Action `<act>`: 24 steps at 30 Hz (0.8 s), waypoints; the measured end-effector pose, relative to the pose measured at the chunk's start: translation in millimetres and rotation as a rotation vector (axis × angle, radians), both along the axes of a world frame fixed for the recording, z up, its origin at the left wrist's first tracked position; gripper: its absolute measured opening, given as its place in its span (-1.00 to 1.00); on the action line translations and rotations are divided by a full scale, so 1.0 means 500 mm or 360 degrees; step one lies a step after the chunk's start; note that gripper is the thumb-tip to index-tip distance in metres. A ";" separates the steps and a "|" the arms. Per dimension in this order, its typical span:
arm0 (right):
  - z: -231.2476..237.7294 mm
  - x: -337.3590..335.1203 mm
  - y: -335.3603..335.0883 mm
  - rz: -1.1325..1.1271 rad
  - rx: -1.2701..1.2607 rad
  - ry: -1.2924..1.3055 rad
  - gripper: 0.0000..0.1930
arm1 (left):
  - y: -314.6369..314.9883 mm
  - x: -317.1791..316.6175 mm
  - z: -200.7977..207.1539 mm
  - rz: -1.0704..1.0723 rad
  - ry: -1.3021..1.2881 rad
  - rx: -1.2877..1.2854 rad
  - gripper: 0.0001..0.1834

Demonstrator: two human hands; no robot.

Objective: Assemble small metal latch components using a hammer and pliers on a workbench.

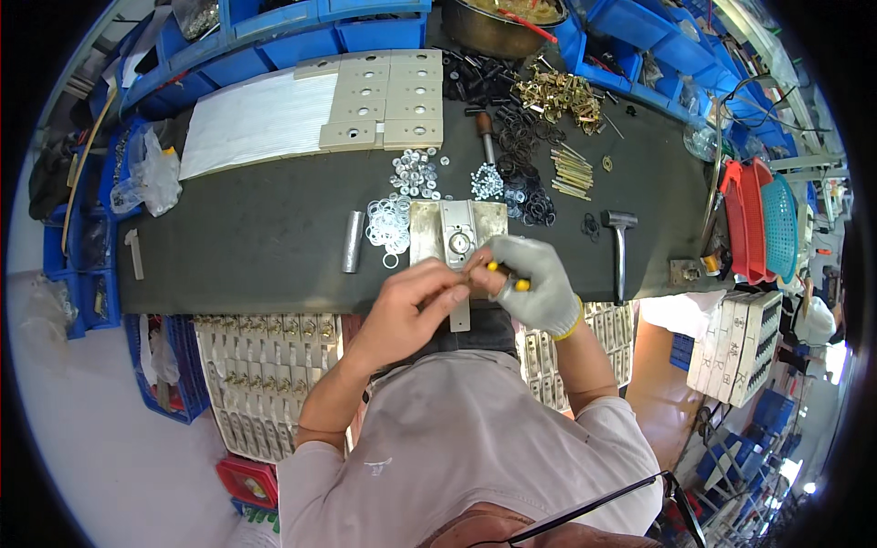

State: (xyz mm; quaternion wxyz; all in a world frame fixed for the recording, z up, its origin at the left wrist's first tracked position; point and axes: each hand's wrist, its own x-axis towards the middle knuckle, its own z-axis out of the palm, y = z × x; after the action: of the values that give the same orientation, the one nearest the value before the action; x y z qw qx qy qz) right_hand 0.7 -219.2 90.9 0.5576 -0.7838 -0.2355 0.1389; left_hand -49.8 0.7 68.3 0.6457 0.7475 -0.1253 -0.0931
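Observation:
My left hand [416,306] is bare and closed, its thumb and fingertips pinched together; what they hold, if anything, is too small to make out. My right hand [539,288], in a grey-white glove with bare fingertips, meets it just in front of the metal plate. It is closed round a tool with two yellow handle ends [522,285]; the tool's working end is hidden. Below and beyond the fingertips lies a long narrow metal plate [459,219] with a round fitting [460,243], resting on a wider pale block [426,233]. The plate's near end sticks out past the table edge.
Left of the block are white rings [388,228], washers [416,173] and a metal cylinder [353,242]. A hammer [620,251] lies right. Brass parts [562,99], pins [572,173] and black rings [519,151] lie behind. Blue bins [301,47] line the back.

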 end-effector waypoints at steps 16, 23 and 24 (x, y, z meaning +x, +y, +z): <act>-0.045 0.061 0.029 -0.0221 -0.0230 -0.0382 -0.85 | -0.034 0.059 -0.121 0.0137 0.0421 -0.0554 0.02; -0.026 0.060 0.015 -0.0454 -0.0166 -0.0321 -0.81 | -0.036 0.059 -0.128 0.0141 0.0501 -0.0606 0.02; -0.029 0.056 0.008 -0.0448 -0.0102 -0.0399 -0.83 | -0.035 0.059 -0.128 0.0137 0.0503 -0.0611 0.02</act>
State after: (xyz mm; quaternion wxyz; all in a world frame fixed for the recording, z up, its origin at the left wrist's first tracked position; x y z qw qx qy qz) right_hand 28.8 -215.0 76.7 0.5126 -0.8374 -0.1868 -0.0318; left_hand -20.4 -16.9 4.0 0.7907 0.5921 -0.0063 -0.1558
